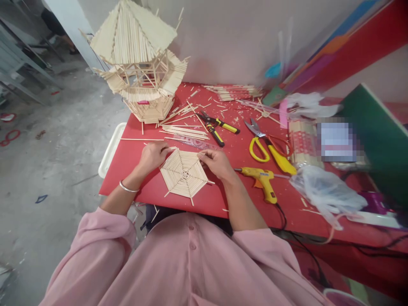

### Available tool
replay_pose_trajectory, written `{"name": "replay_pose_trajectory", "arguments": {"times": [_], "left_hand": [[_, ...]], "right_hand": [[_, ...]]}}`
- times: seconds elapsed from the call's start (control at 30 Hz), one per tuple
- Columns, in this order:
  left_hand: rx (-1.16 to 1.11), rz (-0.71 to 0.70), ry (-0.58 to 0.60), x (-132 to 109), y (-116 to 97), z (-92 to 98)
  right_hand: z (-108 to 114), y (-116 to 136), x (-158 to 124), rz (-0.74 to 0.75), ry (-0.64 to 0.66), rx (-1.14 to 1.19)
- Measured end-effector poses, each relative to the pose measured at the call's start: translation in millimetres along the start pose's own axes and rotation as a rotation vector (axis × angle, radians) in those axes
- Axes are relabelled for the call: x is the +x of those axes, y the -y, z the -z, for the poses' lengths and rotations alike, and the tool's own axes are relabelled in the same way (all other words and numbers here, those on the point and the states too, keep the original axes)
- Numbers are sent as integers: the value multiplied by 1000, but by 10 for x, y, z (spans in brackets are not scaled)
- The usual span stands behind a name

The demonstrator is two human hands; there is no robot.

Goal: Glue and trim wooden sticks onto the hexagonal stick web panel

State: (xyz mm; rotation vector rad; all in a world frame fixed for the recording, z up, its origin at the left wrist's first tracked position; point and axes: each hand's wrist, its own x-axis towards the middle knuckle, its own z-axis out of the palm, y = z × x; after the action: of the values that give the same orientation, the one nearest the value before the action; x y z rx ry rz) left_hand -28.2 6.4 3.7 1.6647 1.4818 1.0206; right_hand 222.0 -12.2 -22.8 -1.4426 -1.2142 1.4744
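A flat hexagonal panel of thin wooden sticks (184,174) lies on the red table (134,157) in front of me. My left hand (153,155) rests at its upper left corner, fingers curled and pinching a thin stick at the panel's edge. At the upper right corner my right hand (216,162) has its fingers closed on the panel's rim. A silver bangle circles my left wrist.
A tall stick-built pavilion model (140,63) stands at the table's far left. Loose sticks (183,129), a ruler (194,143), black-yellow pliers (216,125), yellow scissors (267,148), a yellow glue gun (263,178), plastic bags (325,191) and bundled stick packs (301,142) lie around. Grey floor to the left.
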Motion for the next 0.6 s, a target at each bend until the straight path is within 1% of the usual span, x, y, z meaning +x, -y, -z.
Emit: {"name": "replay_pose_trajectory", "arguments": {"times": [0.1, 0.2, 0.3, 0.37, 0.6], "left_hand": [[72, -45, -76, -6, 46, -29], [165, -133, -113, -7, 82, -30], [267, -225, -107, -2, 108, -12], [316, -256, -108, 6, 124, -1], [384, -232, -38, 37, 156, 52]], "right_hand": [[-27, 2, 13, 9, -9, -16], [-40, 2, 20, 21, -17, -21], [-37, 6, 21, 32, -15, -30], [-32, 13, 20, 38, -12, -36], [-44, 18, 14, 30, -12, -22]]}}
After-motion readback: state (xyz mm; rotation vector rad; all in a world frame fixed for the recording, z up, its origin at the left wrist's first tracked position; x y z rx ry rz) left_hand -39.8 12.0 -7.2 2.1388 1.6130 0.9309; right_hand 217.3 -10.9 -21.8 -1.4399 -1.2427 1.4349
